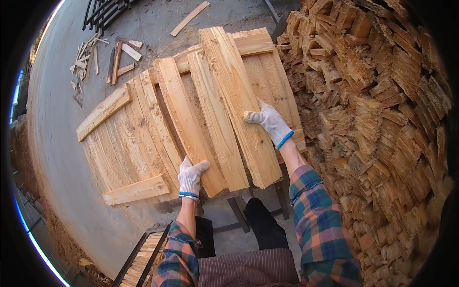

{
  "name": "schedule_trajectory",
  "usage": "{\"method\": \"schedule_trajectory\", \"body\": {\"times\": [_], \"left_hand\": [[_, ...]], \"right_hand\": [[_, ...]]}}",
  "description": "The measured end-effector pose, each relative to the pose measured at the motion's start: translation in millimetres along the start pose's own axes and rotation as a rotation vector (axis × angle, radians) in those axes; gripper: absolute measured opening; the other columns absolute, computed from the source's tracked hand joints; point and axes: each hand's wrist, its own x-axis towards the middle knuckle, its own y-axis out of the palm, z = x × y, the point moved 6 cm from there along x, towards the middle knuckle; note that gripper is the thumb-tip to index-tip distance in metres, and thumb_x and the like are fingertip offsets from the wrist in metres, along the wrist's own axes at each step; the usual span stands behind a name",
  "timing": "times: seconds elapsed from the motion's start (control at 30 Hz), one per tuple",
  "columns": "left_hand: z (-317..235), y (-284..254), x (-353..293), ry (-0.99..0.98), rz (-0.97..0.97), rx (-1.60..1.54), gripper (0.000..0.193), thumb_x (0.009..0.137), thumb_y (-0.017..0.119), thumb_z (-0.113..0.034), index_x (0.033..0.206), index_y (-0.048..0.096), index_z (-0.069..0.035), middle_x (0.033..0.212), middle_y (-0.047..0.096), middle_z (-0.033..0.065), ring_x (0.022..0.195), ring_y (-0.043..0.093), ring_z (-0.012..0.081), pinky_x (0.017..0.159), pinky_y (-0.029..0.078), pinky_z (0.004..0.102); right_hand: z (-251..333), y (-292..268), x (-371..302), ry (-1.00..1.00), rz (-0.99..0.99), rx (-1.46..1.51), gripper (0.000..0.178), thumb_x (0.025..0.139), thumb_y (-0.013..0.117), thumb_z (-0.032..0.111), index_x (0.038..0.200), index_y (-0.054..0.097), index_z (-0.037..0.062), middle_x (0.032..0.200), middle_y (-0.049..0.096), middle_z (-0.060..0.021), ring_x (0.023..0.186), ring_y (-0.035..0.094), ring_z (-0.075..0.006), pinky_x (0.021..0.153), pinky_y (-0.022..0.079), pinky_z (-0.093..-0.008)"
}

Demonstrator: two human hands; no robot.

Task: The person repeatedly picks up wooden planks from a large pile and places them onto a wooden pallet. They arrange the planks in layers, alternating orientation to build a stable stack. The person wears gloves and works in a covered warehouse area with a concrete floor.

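Both my hands wear white gloves with blue cuffs. My left hand (191, 178) grips the lower left edge of a rough wooden board (184, 119), its thumb on the top face. Farther right, my right hand (273, 123) closes on the right edge of a longer, thicker wooden board (239, 105), thumb on top and other fingers partly hidden. Between these two lies another wooden board (217, 122), touched by neither hand. All three rest lengthwise over a layer of side-by-side planks (129, 138). Short crosspieces (136, 190) lie across that layer at its ends.
A tall pile of rough wood pieces (373, 124) fills the right side. Offcuts (117, 60) and a loose slat (190, 18) lie on the concrete floor beyond. Dark metal frames (107, 12) stand at the far left; a rack of wood strips (143, 258) sits near my left forearm.
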Motion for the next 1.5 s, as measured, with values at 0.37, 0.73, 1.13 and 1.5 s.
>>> {"method": "schedule_trajectory", "body": {"times": [0.37,0.73,1.13,1.5], "left_hand": [[-44.5,-75.0,-49.5,0.681,-0.391,0.828,0.08,0.083,0.076,-0.044,0.143,0.047,-0.001,0.138,0.054,0.024,0.124,0.057,0.0365,0.105,0.046,0.0428],[-57.6,-71.8,69.9,0.537,-0.832,1.546,0.079,0.097,0.038,-0.062,0.154,0.027,-0.008,0.153,0.03,0.029,0.138,0.03,0.0524,0.108,0.027,0.0674],[-54.4,-81.2,71.1,0.479,-0.902,1.523,0.08,0.094,0.042,-0.066,0.153,0.03,-0.015,0.153,0.034,0.0236,0.139,0.033,0.0453,0.109,0.028,0.0656],[-54.8,-75.9,70.2,0.498,-0.917,1.546,0.079,0.095,0.038,-0.066,0.154,0.029,-0.014,0.155,0.033,0.0222,0.14,0.031,0.0446,0.111,0.024,0.0651]], "right_hand": [[-1.2,-47.8,-4.8,-0.084,-0.141,-0.114,0.084,0.074,0.085,0.022,0.142,0.044,-0.0066,0.108,0.07,-0.0117,0.093,0.067,-0.0156,0.085,0.054,-0.0265],[-0.5,73.5,5.1,0.12,-0.193,-0.752,0.116,0.067,0.084,0.057,0.152,0.03,-0.0003,0.134,0.056,-0.0251,0.124,0.055,-0.0301,0.104,0.043,-0.0366],[59.0,94.8,-19.1,0.219,-0.384,-1.394,0.114,0.073,0.081,0.043,0.158,0.012,0.0127,0.118,0.052,-0.0216,0.105,0.058,-0.0329,0.086,0.051,-0.0458],[33.8,37.4,1.8,0.244,-0.284,-1.172,0.126,0.067,0.085,0.045,0.16,0.003,0.0218,0.142,0.04,-0.0263,0.123,0.05,-0.0465,0.104,0.043,-0.0529]]}}
